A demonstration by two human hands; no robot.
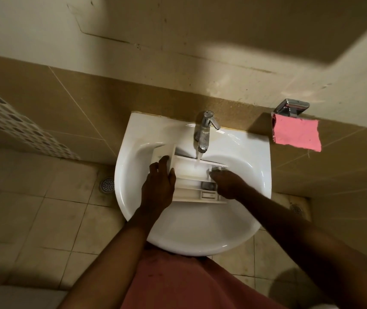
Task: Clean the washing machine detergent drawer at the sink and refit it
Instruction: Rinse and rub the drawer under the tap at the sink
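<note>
White drawer (189, 173) sits mid-frame under the running tap (203, 130). The left hand (157, 186) grips its end and the right hand (226, 184) touches the other, curl unclear. Wet plastic could slip.

One head camera looks almost straight down on the sink (191, 239) from close above. The wall (178, 30) lies toward 12 o'clock, the wearer's body (189, 284) at 6 o'clock.

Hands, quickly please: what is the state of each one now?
Left hand: grips the drawer.
Right hand: touches the drawer; grip cannot be told.
</note>
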